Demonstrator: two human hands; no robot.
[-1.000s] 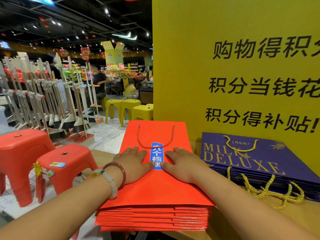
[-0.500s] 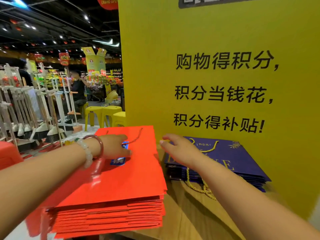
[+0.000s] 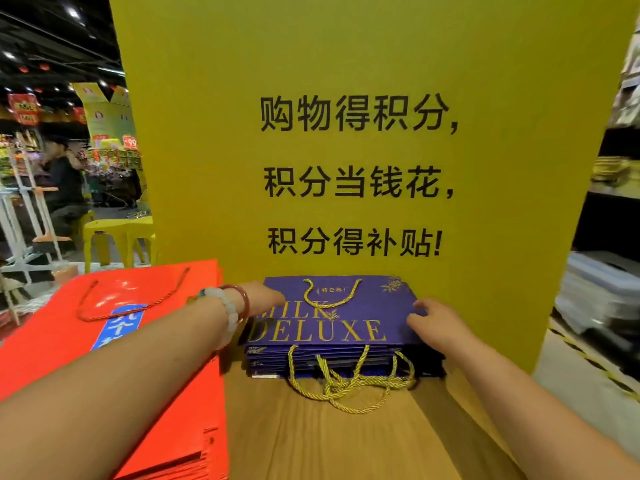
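After they left the red bags (image 3: pixel 69 341), left hand (image 3: pixel 263 297), right hand (image 3: pixel 434 323) — both loosely open — touching purple bags (image 3: pixel 363 306)

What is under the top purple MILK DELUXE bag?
More flat purple bags are stacked under it, their gold cord handles spilling onto the wooden counter. Their printed faces are covered by the top bag.

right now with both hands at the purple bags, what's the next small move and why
Probably press both hands inward to square the purple bag stack: the left hand touches its left edge, the right hand its right edge, and the lower bags look slightly staggered, their gold cord handles spilling forward.
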